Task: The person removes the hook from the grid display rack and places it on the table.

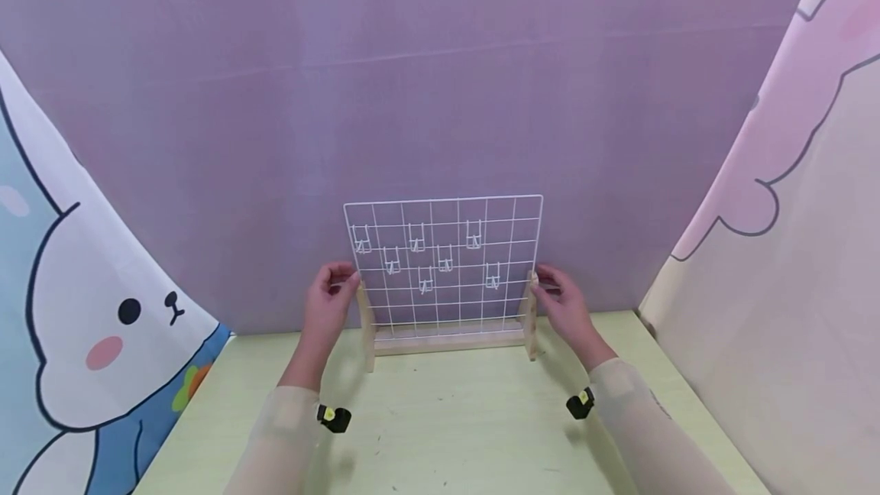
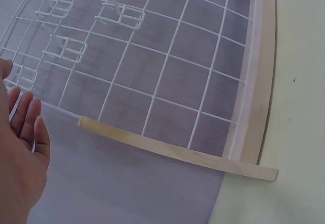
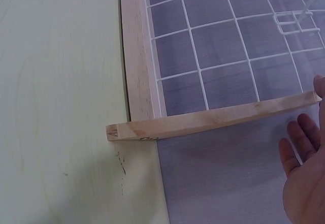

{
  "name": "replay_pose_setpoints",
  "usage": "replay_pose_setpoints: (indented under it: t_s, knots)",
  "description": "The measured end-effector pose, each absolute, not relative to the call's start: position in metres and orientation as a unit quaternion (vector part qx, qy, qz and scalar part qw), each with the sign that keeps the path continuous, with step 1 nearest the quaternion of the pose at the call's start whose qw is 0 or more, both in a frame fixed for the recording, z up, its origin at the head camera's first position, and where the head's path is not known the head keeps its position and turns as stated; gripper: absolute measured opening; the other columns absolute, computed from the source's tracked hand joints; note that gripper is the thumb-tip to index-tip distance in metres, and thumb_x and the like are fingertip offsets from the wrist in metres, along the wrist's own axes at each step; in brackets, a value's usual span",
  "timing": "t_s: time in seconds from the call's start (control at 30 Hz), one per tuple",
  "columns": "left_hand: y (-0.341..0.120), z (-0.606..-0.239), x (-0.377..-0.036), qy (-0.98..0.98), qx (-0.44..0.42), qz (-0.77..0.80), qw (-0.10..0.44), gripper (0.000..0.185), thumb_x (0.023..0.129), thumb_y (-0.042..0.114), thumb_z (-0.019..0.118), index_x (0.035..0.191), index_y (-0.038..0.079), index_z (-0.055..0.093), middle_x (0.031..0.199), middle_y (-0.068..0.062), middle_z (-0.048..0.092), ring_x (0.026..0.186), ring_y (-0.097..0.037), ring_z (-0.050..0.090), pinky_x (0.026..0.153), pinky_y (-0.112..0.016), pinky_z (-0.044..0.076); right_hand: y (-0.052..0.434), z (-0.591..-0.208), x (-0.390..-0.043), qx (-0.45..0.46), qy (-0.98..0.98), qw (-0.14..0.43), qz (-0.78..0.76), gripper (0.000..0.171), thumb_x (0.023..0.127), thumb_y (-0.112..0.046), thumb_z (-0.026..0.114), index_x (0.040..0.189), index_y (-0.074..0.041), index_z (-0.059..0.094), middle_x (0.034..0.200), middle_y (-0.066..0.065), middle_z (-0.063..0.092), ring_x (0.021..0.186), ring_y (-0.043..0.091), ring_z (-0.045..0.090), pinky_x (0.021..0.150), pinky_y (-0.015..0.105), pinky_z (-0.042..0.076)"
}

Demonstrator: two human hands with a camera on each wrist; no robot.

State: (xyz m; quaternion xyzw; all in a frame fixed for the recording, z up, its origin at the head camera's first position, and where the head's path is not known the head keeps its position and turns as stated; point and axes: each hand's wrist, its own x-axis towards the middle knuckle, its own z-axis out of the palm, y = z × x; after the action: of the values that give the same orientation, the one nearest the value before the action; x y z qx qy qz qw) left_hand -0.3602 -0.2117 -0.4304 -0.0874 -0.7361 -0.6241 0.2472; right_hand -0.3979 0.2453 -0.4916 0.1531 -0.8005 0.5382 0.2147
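Observation:
A white wire grid panel (image 1: 412, 296) stands upright in a wooden stand (image 1: 447, 344) on the table. Several small white hooks (image 1: 445, 264) hang on its wires. At the left edge, my left hand (image 1: 326, 304) pinches the rack near the top of the left wooden post (image 2: 167, 152), thumb in front. My right hand (image 1: 564, 308) does likewise at the right side, its thumb on the top end of the right wooden post (image 3: 218, 116). The other fingers of both hands spread loosely outside the posts. Their exact contact behind the rack is hidden.
The pale green-yellow table (image 1: 440, 434) has small dark marks on it. A purple cloth (image 1: 440, 98) hangs behind the rack. Cartoon-printed cloths flank it, with a white rabbit figure (image 1: 103, 289) at the left and a pink shape (image 1: 777, 159) at the right.

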Motion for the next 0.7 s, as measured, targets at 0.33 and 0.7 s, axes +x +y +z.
replay_pose_setpoints:
  t_s: [0.33, 0.7]
  knots:
    - [-0.206, -0.411, -0.356, -0.719, -0.082, -0.644, 0.248, 0.029, 0.109, 0.011, 0.071, 0.130, -0.007, 0.064, 0.118, -0.015, 0.065, 0.107, -0.018, 0.059, 0.089, -0.022, 0.048, 0.237, -0.486, -0.397, 0.151, -0.793, 0.217, 0.548, 0.046, 0.108, -0.005, 0.070, 0.151, 0.007, 0.058, 0.145, 0.029, 0.064, 0.125, 0.046, 0.064, 0.096, 0.012, 0.048]
    - [-0.206, -0.409, -0.368, -0.720, -0.083, -0.637, 0.263, 0.031, 0.108, 0.012, 0.074, 0.131, -0.006, 0.065, 0.117, -0.007, 0.066, 0.108, -0.015, 0.059, 0.095, -0.027, 0.047, 0.236, -0.491, -0.400, 0.147, -0.794, 0.227, 0.545, 0.040, 0.108, -0.006, 0.071, 0.145, 0.007, 0.063, 0.136, 0.028, 0.067, 0.116, 0.043, 0.067, 0.093, 0.017, 0.054]
